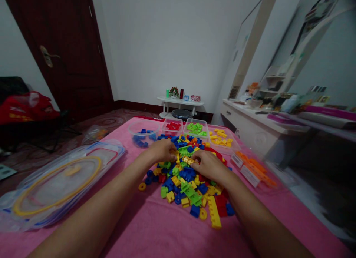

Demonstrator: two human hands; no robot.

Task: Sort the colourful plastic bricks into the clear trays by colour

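A heap of mixed toy building bricks in yellow, green, blue and red lies on the pink cloth. Over its middle, my right hand pinches a long yellow building brick, its hollow underside facing me. Just to the left, my left hand is closed with curled fingers, and a yellow piece shows at its fingertips. Behind the heap stand a round clear tub with blue bricks and box containers with red bricks, green bricks and yellow bricks.
Stacked clear lids lie at the left of the pink cloth. A clear container with orange pieces is at the right edge. Beyond are a low white stand, a dressing table and a dark door.
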